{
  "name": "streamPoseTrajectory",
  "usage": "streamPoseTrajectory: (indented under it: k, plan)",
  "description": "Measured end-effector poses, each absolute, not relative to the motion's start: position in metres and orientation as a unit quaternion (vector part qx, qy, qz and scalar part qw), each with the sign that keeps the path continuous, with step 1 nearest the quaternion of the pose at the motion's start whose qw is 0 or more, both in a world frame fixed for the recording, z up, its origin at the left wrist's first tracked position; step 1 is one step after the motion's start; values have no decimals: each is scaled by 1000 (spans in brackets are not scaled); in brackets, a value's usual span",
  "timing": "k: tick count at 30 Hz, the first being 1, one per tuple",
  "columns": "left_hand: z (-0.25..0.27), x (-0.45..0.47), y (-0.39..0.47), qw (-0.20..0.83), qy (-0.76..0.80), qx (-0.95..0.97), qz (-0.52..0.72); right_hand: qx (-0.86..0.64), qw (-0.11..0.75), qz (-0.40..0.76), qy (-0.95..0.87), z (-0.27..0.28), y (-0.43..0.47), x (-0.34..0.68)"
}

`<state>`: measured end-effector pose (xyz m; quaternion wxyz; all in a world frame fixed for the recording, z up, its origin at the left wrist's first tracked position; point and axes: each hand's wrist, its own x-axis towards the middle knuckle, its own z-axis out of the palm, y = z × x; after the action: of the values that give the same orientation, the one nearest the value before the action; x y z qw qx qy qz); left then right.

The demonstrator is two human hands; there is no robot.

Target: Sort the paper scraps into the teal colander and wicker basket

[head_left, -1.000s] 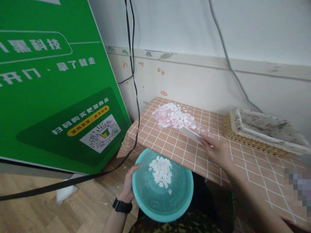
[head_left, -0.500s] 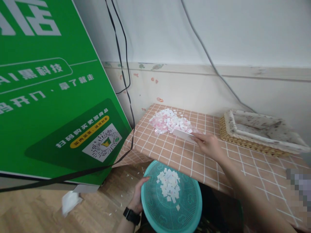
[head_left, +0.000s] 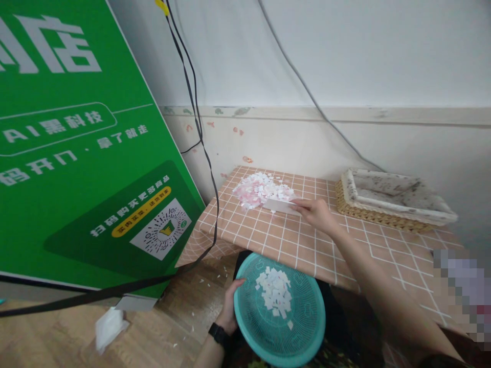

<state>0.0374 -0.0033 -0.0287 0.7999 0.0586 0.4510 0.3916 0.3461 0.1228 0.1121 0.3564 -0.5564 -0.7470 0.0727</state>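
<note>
My left hand (head_left: pixel 230 301) grips the left rim of a teal plastic sieve basket (head_left: pixel 303 332), held below the table's front edge. White paper scraps (head_left: pixel 274 291) lie on the basket's bottom. Over the table, my right hand (head_left: pixel 316 213) pinches the right end of a flat white card (head_left: pixel 282 205). The card stands on its long edge against the near right side of a pile of white and pink paper scraps (head_left: pixel 257 189). A few scraps lie just in front of the card.
A wicker basket with a cloth lining (head_left: pixel 395 204) stands at the table's right. The table has a brown checked cloth (head_left: pixel 238 225). A green sign panel (head_left: pixel 76 194) fills the left, with a black strap (head_left: pixel 217 204) hanging before it. A white bag (head_left: pixel 110 327) and scraps lie on the floor.
The camera view has shifted slightly. The card now stands more upright along the pile's near side, and my right hand still pinches it. The sieve basket stays in my left hand.
</note>
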Motion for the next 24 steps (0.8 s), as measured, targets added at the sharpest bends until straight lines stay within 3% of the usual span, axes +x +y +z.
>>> streamPoseTrajectory:
  k: [24]
  plan:
    - [-46,33,-1,740,452,106,486,-549,341,52,-761,114,119,326]
